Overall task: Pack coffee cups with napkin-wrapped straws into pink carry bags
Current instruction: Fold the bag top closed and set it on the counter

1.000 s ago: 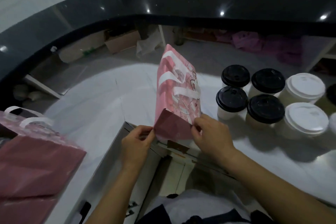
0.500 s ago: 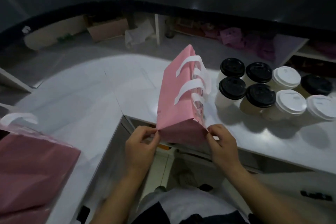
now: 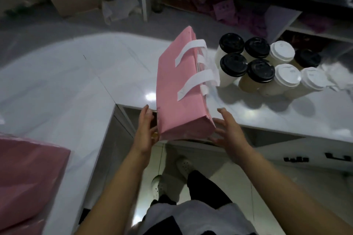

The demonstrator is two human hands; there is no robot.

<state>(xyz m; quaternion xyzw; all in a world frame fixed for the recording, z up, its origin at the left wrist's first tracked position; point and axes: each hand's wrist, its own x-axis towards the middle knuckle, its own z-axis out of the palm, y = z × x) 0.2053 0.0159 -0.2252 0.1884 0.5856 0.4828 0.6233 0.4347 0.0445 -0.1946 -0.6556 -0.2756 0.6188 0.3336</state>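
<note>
A pink carry bag (image 3: pixel 179 89) with white strap handles lies tilted over the inner corner of the white counter (image 3: pixel 76 86), its folded bottom end toward me. My left hand (image 3: pixel 146 131) has straight fingers along the bag's left bottom edge. My right hand (image 3: pixel 228 131) is spread with straight fingers at the bag's right bottom corner. Several lidded coffee cups (image 3: pixel 265 65), some with black lids and some with white, stand in a cluster just right of the bag. No straws or napkins show.
A stack of flat pink bags (image 3: pixel 28 177) lies on the counter at the lower left. Behind the counter, cardboard boxes (image 3: pixel 76 0) and purple packages (image 3: pixel 238 11) sit on lower shelves. A drawer front with black handles (image 3: pixel 296 158) is at the lower right.
Both hands have let go of the pinched bottom corners and now lie flat-fingered beside the bag. The bag's bottom has been squared out. The camera has tipped further down.
</note>
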